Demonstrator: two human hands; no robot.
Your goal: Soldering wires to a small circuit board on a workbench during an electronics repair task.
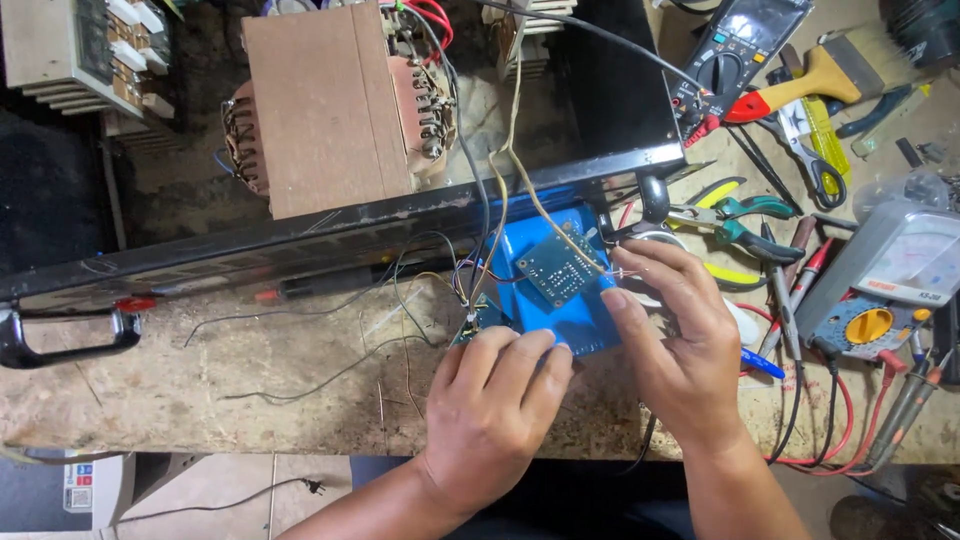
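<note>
Cluttered repair bench (pixel 250 380), worn chipboard top, tools all over the rt side. Behind it an opened amp chassis (pixel 330 225), black metal front rail running left-low to right-high, big transformer (pixel 330 105) w/ brown wrap inside. Rt of that: analog meter (pixel 900 270), digital multimeter (pixel 740 45), paintbrush (pixel 810 85), pliers (pixel 740 225), probe leads in red & black.

Centre front: blue block (pixel 560 290) lying flat on bench, just below the rail. On it, tilted like a diamond, small green circuit board (pixel 556 268), wires running up from it into the chassis.

Left hand (pixel 495 410) curled, knuckles up, fingers closed down over blue block's near-left corner & a second small board (pixel 470 325) at the wire bundle; exact pinch hidden under fingers. Right hand (pixel 675 340) just rt of green board, thumb & forefinger drawn together on a thin pale component lead (pixel 620 272) at board's rt corner.

Key relation: green board sits up-left of rt fingertips, touching distance; rt hand nearer than left. Lead's long axis roughly level, pointing left into board.
</note>
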